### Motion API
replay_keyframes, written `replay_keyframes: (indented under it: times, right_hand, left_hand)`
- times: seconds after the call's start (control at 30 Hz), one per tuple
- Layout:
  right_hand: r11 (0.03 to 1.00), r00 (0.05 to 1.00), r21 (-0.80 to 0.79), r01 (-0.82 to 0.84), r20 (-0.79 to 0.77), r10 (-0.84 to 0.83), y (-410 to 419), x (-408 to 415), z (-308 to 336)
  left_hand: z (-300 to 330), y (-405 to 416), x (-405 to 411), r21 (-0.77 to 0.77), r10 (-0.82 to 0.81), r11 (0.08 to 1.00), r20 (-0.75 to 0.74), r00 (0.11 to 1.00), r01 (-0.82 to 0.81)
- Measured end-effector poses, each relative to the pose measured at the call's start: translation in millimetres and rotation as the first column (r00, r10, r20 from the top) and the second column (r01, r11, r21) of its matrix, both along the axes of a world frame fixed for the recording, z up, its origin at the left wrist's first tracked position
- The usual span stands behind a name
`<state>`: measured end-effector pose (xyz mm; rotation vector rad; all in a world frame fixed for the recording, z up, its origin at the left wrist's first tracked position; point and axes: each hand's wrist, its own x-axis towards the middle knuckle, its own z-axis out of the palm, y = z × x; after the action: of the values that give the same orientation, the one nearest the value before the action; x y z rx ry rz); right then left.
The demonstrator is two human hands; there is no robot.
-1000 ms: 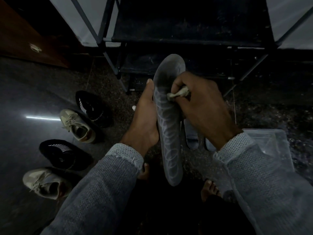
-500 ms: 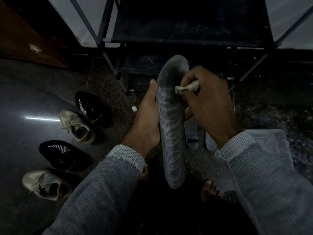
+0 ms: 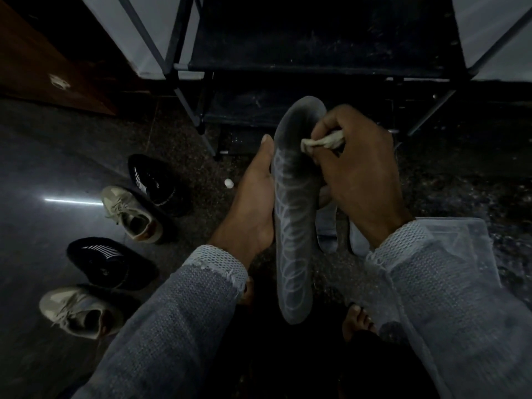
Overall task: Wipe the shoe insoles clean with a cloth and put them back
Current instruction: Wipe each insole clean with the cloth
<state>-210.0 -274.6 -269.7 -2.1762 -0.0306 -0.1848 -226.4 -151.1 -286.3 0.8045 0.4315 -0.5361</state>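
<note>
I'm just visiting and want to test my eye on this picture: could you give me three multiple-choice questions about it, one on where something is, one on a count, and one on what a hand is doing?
1. Where do the shoes lie?
A. On the floor to the person's left
B. On the dark rack shelf
C. In the person's lap

2. How many shoes are in view?
A. Two
B. Four
C. Six

3. What is the right hand doing?
A. Hanging idle
B. Gripping a shoe
C. Pinching a cloth against the insole

Answers:
1. A: they lie in a row on the floor.
2. B: two black shoes and two beige shoes.
3. C: the right hand holds the cloth on the insole, which the left hand supports.
</note>
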Motion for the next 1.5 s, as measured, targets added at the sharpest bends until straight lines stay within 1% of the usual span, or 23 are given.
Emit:
replay_keyframes:
  times: [0.07,0.13,0.2,0.27,0.3,0.37,0.43,0.5,0.57,0.63,0.67,0.73,0.87,0.97,1.03,1.17,1.27,1.37,1.43,1.5]
  right_hand:
    - [0.999,0.999,-0.011,0.039,0.021,-0.039,-3,1,0]
    - [1.0,1.0,0.016,-0.001,0.021,0.001,0,0,2]
    - [0.993,0.994,0.048,-0.107,0.016,0.106,6,-3,6]
    - [0.977,0.979,0.051,-0.205,0.018,0.204,11,-5,9]
    - [0.972,0.974,0.055,-0.226,0.017,0.226,11,-5,9]
    - [0.978,0.981,0.071,-0.195,0.02,0.194,8,-3,8]
    - [0.99,0.994,0.092,-0.108,0.027,0.106,3,0,6]
    - [0.994,0.999,0.098,-0.04,0.035,0.037,-1,2,4]
    - [0.996,0.999,0.091,-0.026,0.049,0.022,-3,3,4]
    - [0.992,0.997,0.109,-0.065,0.048,0.06,-1,2,5]
    - [0.988,0.994,0.117,-0.1,0.047,0.095,2,2,5]
    - [0.975,0.981,0.113,-0.19,0.048,0.185,7,0,6]
    - [0.918,0.923,0.111,-0.38,-0.02,0.384,7,1,11]
    - [0.886,0.887,0.103,-0.452,-0.051,0.458,5,2,13]
    - [0.896,0.897,0.093,-0.434,-0.047,0.44,6,1,12]
    - [0.966,0.972,0.109,-0.234,0.008,0.235,9,0,8]
    - [0.984,0.988,0.098,-0.149,0.05,0.145,5,2,6]
    - [0.977,0.982,0.094,-0.19,0.038,0.187,3,3,6]
    - [0.948,0.957,0.132,-0.289,0.001,0.292,4,3,9]
    - [0.909,0.916,0.141,-0.393,-0.028,0.401,4,3,12]
  left_hand:
    - [0,1,-1,0.065,-0.041,0.997,0.014,0.999,0.04]
    - [0,1,-1,0.153,-0.083,0.985,0.04,0.996,0.076]
    - [3,2,-1,0.137,-0.063,0.989,0.046,0.997,0.056]
    - [8,1,-1,0.086,-0.007,0.996,0.012,1.0,0.006]
    - [9,0,0,0.075,0.009,0.997,-0.004,1.0,-0.009]
    - [10,-1,0,0.117,-0.013,0.993,0.01,1.0,0.011]
    - [9,-2,0,0.211,-0.081,0.975,0.051,0.995,0.069]
    - [7,0,-1,0.245,-0.094,0.966,0.048,0.994,0.079]
    - [10,-1,-2,0.176,-0.079,0.982,0.022,0.997,0.074]
    - [10,-1,-2,0.121,-0.059,0.991,0.009,0.998,0.058]
    - [9,1,-2,0.123,-0.045,0.991,0.003,0.999,0.044]
    - [5,3,-1,0.072,-0.04,0.997,-0.002,0.999,0.04]
    - [2,8,4,0.095,-0.022,0.995,-0.023,0.999,0.024]
    - [0,7,6,0.079,-0.013,0.997,-0.01,1.0,0.014]
    - [-4,8,5,0.084,-0.014,0.996,-0.009,1.0,0.015]
    - [-6,7,3,0.106,-0.044,0.993,-0.013,0.999,0.045]
    - [-7,3,0,0.132,-0.052,0.99,0.004,0.999,0.051]
    - [-8,4,1,0.119,-0.052,0.992,0.005,0.999,0.051]
    - [-7,7,3,0.117,-0.057,0.992,0.006,0.998,0.056]
    - [-6,8,6,0.156,-0.068,0.986,0.015,0.998,0.065]
